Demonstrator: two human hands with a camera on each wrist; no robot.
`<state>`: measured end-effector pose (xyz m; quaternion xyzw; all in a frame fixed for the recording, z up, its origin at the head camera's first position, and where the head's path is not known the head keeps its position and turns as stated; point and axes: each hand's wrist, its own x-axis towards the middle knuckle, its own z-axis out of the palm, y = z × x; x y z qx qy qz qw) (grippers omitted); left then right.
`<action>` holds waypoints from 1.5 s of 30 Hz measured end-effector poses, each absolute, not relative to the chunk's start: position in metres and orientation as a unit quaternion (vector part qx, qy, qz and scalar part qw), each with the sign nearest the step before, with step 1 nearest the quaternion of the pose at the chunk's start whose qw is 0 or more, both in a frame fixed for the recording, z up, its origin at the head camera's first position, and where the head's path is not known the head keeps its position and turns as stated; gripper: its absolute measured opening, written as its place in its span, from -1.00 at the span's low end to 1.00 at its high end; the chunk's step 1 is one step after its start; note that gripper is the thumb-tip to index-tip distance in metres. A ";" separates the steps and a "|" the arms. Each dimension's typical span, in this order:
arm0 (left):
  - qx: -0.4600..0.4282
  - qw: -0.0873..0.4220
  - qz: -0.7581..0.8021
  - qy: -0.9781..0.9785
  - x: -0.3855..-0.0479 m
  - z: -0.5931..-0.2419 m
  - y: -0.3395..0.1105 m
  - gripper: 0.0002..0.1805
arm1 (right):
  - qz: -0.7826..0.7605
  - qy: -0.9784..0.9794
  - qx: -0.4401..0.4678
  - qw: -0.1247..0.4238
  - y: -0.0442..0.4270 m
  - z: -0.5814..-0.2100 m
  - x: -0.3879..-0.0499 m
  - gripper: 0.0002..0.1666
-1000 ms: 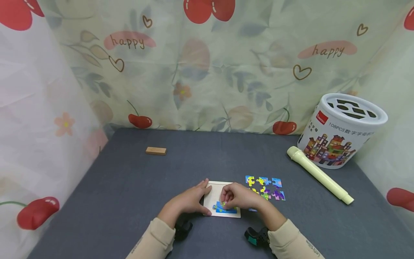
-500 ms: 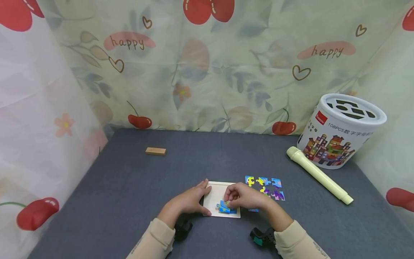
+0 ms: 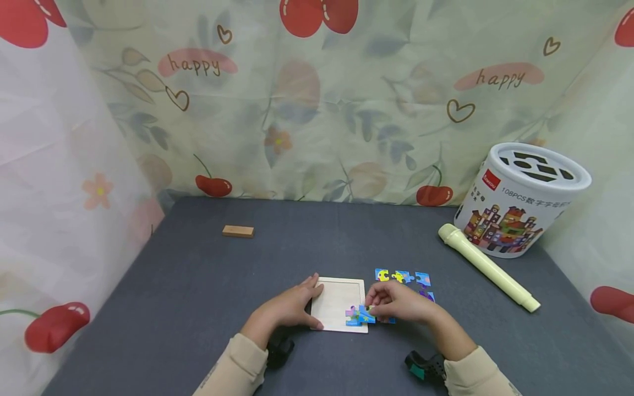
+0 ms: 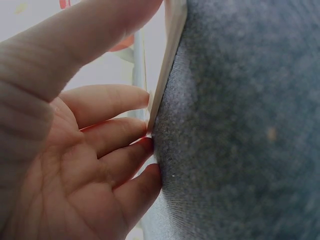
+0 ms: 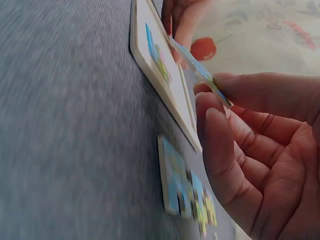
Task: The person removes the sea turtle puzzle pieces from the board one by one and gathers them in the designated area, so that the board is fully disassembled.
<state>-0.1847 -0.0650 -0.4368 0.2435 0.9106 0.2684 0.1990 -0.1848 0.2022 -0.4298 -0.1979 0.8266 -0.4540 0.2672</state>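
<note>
A shallow wooden puzzle tray [image 3: 337, 297] lies on the dark table, its raised rim showing. My left hand [image 3: 292, 305] rests along the tray's left side; in the left wrist view its thumb touches the rim and the fairly straight fingers [image 4: 115, 102] meet the edge. Over the tray's lower right corner, my right hand [image 3: 398, 300] pinches a blue jigsaw piece [image 5: 197, 70] between thumb and index finger, tilted clear of the tray. Beneath it, a blue and pink jigsaw piece [image 3: 352, 315] lies inside the tray, partly hidden by the held piece.
Several loose jigsaw pieces [image 3: 402, 276] lie right of the tray, some hidden behind my right hand. A pale yellow tube [image 3: 487, 267] lies farther right, before a white block bucket [image 3: 515, 203]. A small wooden block [image 3: 238, 231] sits at the back left. A patterned curtain [image 3: 317, 110] stands behind.
My right hand has moved right with the pinched jigsaw piece, from the tray's lower middle to its right rim, uncovering more of the piece in the tray. My left hand stays in place.
</note>
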 end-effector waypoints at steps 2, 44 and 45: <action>0.242 0.199 0.267 0.911 -0.185 -0.437 -0.065 -0.05 | -0.458 0.827 -0.190 0.265 0.208 -0.430 -0.184 -0.84; 0.246 0.203 0.272 0.908 -0.184 -0.434 -0.065 -0.05 | -0.491 0.834 -0.122 0.221 0.281 -0.433 -0.168 -0.67; 0.246 0.203 0.271 0.908 -0.184 -0.434 -0.065 -0.05 | -0.492 0.833 -0.119 0.222 0.282 -0.433 -0.167 -0.67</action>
